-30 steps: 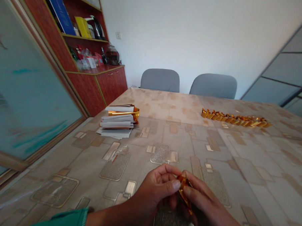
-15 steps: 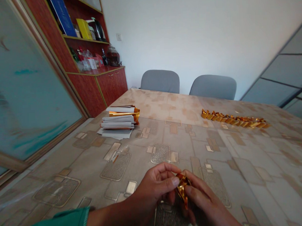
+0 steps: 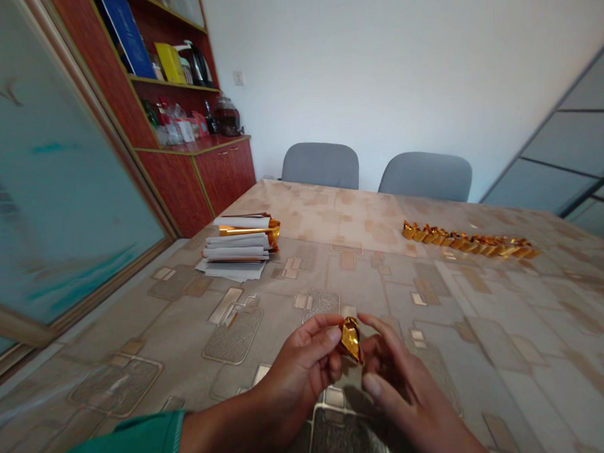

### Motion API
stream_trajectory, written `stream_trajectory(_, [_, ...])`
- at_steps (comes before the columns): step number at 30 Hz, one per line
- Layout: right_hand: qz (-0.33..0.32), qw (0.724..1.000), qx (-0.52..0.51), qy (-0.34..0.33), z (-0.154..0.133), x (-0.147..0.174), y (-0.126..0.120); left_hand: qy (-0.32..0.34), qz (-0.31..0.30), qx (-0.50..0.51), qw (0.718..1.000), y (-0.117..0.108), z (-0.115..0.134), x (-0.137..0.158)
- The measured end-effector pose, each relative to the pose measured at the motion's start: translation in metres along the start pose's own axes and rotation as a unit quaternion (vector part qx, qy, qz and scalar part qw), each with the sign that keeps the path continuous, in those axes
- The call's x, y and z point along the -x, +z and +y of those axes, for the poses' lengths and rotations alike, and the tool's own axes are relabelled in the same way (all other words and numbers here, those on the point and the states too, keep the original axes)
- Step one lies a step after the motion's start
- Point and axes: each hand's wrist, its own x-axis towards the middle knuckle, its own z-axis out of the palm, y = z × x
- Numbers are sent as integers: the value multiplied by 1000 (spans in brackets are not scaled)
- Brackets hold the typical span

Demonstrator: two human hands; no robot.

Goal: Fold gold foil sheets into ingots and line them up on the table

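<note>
A small folded gold foil paper ingot [image 3: 351, 339] is pinched between the thumb and fingers of my left hand [image 3: 302, 360], above the near part of the table. Close on its right side is my right hand [image 3: 398, 376], fingers bent and apart, with the thumb well away from the foil. The index fingertip lies at the ingot's upper right edge; whether it touches, I cannot tell. Farther back on the right, a row of similar gold foil ingots [image 3: 467, 239] lies closely lined up. At the left sits a stack of folded gold-and-white foil paper [image 3: 237, 246].
A patterned cloth covers the table [image 3: 333, 252]. Two grey chairs [image 3: 320, 164] stand behind it against the white wall. On the left are a red-brown cabinet [image 3: 224, 173] with a kettle and jar, and a frosted glass door [image 3: 64, 183].
The ingot has risen slightly and moved left, with its shiny face now showing more fully. My right thumb has come off the foil and the right fingers have spread.
</note>
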Motion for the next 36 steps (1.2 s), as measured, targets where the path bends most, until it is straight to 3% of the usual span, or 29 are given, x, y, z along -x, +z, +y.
stream_trajectory(3, [66, 991, 114, -25, 0, -2, 4, 6, 3, 18, 1000, 0, -1, -2])
stream_trajectory(9, [138, 965, 204, -88, -2, -6, 7, 10, -6, -5, 1000, 2, -1, 1])
stream_trajectory(14, [149, 941, 258, -157, -9, -9, 0, 26, -39, -95, 994, 0, 0, 2])
stream_trajectory(21, [160, 932, 291, -148, -3, -16, -13, 23, -31, -170, 985, -4, -1, 1])
stream_trajectory(26, [173, 868, 450, -121, 3, -42, -57, 36, -27, -210, 977, -4, -3, 2])
stream_trajectory(31, [196, 819, 535, -70, 8, -91, -105, 36, -44, -243, 968, -4, -5, 2])
stream_trajectory(36, [214, 753, 622, -17, 13, -143, -134, 34, -58, -252, 965, -5, -8, -2])
